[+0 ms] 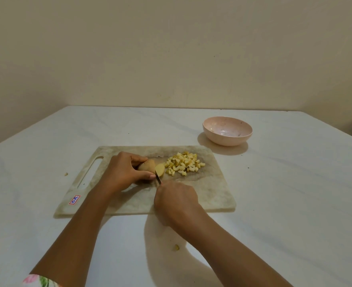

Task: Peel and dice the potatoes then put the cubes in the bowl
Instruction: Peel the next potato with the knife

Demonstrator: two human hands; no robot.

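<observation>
On the pale, marbled rectangular cutting board [212, 189] in the middle of the white tabletop [284, 193], your left hand [127, 172] curls over a tan-skinned potato [147, 165] and holds it down, with the thumb along its near side and the fingers over its far side. Just right of that grip, a yellow oval slice [160, 169] leans against the potato's cut end. Your right hand [176, 200] is clenched round the handle of a small knife [158, 178]. The fist hides the handle, so only the thin dark blade shows, reaching up to the slice's near edge. Right of the slice, on the far half of the board, lies a loose heap of pale yellow potato cubes [184, 164], some with skin on them. The round, speckled pink bowl [226, 140] stands on the tabletop beyond the board's far right corner, apart from it. A red-and-blue sticker [74, 199] sits at the board's near left corner. One small yellowish scrap [177, 247] lies on the tabletop near you, between your forearms, and another [66, 174] lies just left of the board
</observation>
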